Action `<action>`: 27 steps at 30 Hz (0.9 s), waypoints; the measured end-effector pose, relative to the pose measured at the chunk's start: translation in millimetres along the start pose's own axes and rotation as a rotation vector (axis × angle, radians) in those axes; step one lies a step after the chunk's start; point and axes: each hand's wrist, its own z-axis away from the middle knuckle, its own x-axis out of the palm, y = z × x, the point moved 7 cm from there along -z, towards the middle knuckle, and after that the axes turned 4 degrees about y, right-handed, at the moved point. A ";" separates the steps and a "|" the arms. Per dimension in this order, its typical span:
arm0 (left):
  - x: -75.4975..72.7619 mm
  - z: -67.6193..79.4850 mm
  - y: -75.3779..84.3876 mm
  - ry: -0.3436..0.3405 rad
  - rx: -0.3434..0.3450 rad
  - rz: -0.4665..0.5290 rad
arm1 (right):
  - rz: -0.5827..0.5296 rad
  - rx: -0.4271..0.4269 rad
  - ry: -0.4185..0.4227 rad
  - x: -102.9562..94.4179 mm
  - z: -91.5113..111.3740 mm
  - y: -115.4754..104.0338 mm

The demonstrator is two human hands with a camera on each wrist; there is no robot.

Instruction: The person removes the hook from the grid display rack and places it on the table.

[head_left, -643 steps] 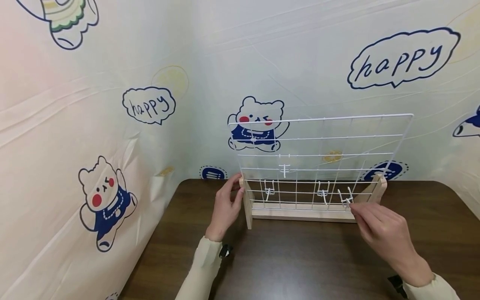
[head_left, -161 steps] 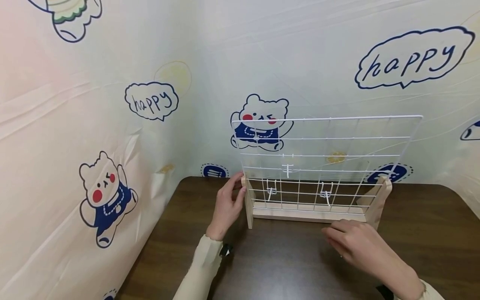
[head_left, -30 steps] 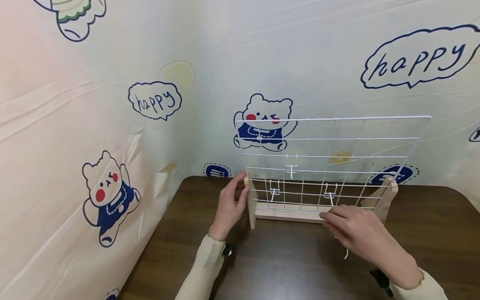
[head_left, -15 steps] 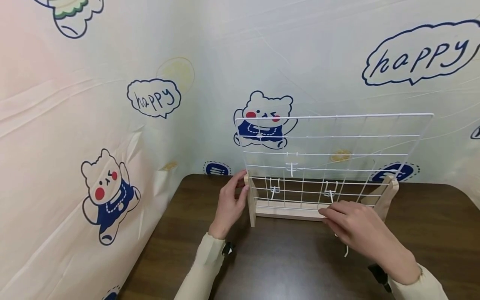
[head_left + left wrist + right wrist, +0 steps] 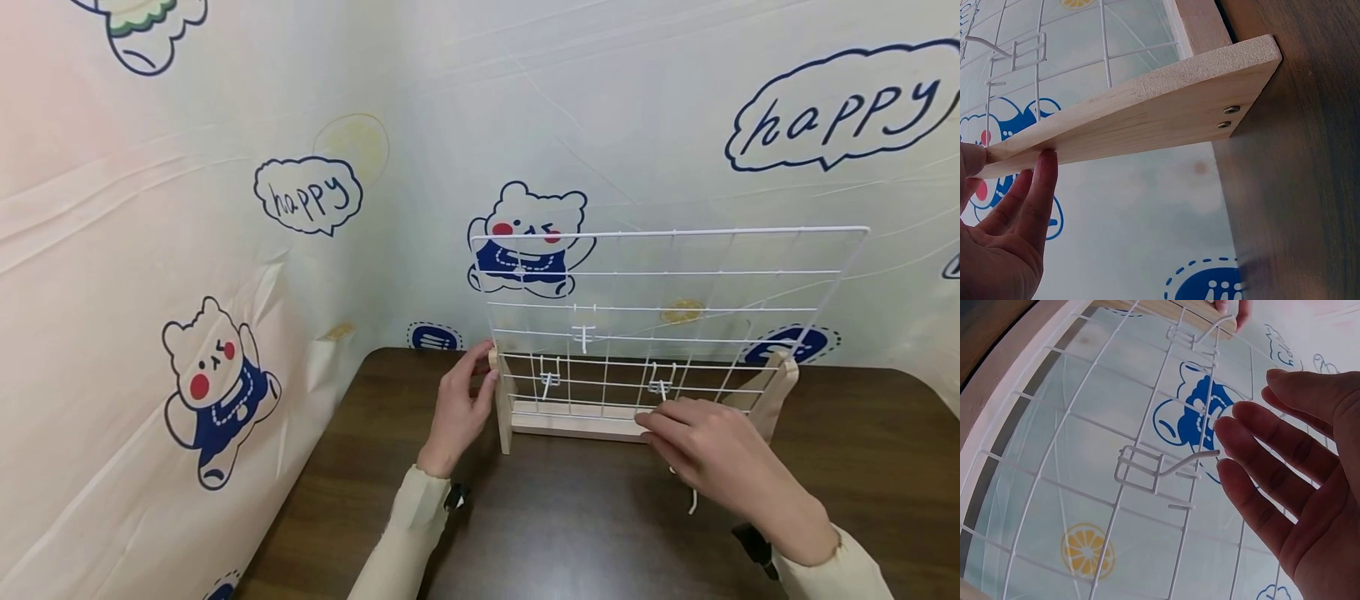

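A white wire grid rack point(image 5: 675, 232) stands in a pale wooden base on the table. My left hand point(image 5: 459, 412) grips the rack's left wooden side panel point(image 5: 501, 417), thumb and fingers on opposite faces. Three white wire hooks hang on the grid: a left hook point(image 5: 550, 380), an upper hook point(image 5: 583, 335) and a right hook point(image 5: 659, 387). My right hand point(image 5: 712, 442) is at the right hook, fingers loosely bent; in the right wrist view its fingertips point(image 5: 1225, 465) are close beside that hook's prong. The end of another white hook point(image 5: 692, 502) shows below my right hand, partly hidden by it.
The brown table point(image 5: 570, 525) extends in front of the rack and to both sides. A wooden bar point(image 5: 577, 425) joins the rack's side panels. Behind stands a printed cloth backdrop point(image 5: 420, 208) with bears and lettering.
The hook at the grid's lower right has come off since the oldest frame; a hook end now shows below my right hand. That hand has moved up to the right hook. My left hand stays put.
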 end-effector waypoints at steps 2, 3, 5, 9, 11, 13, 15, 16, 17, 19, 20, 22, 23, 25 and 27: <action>0.1 0.2 -0.8 0.000 -0.002 0.003 | -0.003 -0.001 -0.002 0.3 -1.0 -0.2; 0.2 0.2 -0.9 -0.001 -0.003 0.005 | -0.004 -0.001 -0.003 0.4 -1.6 -0.5; 0.2 0.3 -1.4 0.000 0.001 0.009 | -0.005 -0.001 -0.007 0.6 -2.8 -0.8; 0.0 0.0 -1.1 0.003 0.012 0.013 | -0.010 0.002 -0.014 1.2 -4.1 -1.2; 0.1 -0.1 -1.0 0.003 0.014 0.013 | -0.011 0.004 -0.016 1.5 -4.1 -1.2; 0.3 -0.3 -1.1 0.001 0.012 0.013 | -0.012 0.007 -0.017 1.5 -4.1 -1.2; 0.4 -0.3 -1.3 0.001 0.013 0.010 | -0.015 0.011 -0.018 1.3 -4.4 -1.2; 0.3 -0.5 -1.2 0.001 0.015 0.010 | -0.015 0.014 -0.017 1.0 -4.4 -1.1; 0.4 -0.6 -1.3 0.002 0.016 0.007 | -0.016 0.016 -0.016 0.7 -4.6 -0.9; 0.5 -0.7 -1.6 0.005 0.020 0.002 | -0.016 0.017 -0.013 0.2 -5.2 -0.7; 0.4 -0.7 -1.6 0.008 0.022 -0.001 | -0.014 0.016 -0.011 -0.1 -5.5 -0.5; 0.1 -0.4 -1.4 0.012 0.023 -0.005 | -0.011 0.016 -0.005 -0.6 -6.3 -0.1; 0.2 -0.4 -1.4 0.012 0.022 -0.006 | -0.010 0.016 -0.003 -0.9 -6.8 0.1; 0.3 -0.4 -1.3 0.010 0.020 -0.006 | -0.008 0.018 0.003 -1.4 -7.6 0.4; 0.5 -0.4 -0.7 0.009 0.021 -0.003 | -0.011 0.021 0.008 -1.8 -8.5 0.4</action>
